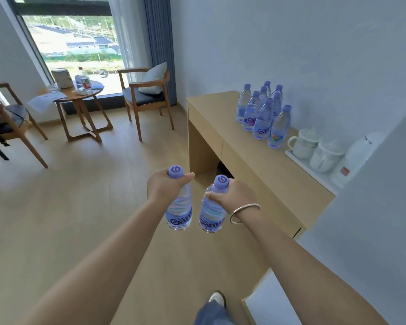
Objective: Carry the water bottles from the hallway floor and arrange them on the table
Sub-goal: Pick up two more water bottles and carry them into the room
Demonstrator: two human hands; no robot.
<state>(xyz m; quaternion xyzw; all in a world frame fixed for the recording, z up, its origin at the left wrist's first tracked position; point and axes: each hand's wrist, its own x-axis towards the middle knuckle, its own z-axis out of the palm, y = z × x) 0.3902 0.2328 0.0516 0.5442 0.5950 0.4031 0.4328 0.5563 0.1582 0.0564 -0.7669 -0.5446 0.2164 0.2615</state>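
My left hand (163,187) grips the neck of a clear water bottle (179,213) with a purple cap, hanging upright over the wooden floor. My right hand (236,195) grips the neck of a second purple-capped bottle (212,215) beside it; a silver bangle sits on that wrist. Both bottles hang just left of the long light-wood table (220,127) against the right wall. Several matching bottles (263,113) stand clustered upright on the table's far part, near the wall.
A white tray (314,171) with two lidded cups and a white kettle (356,158) sits on the table right of the bottles. A round side table (80,95) and two wooden armchairs (145,97) stand by the window. My foot (217,297) shows below.
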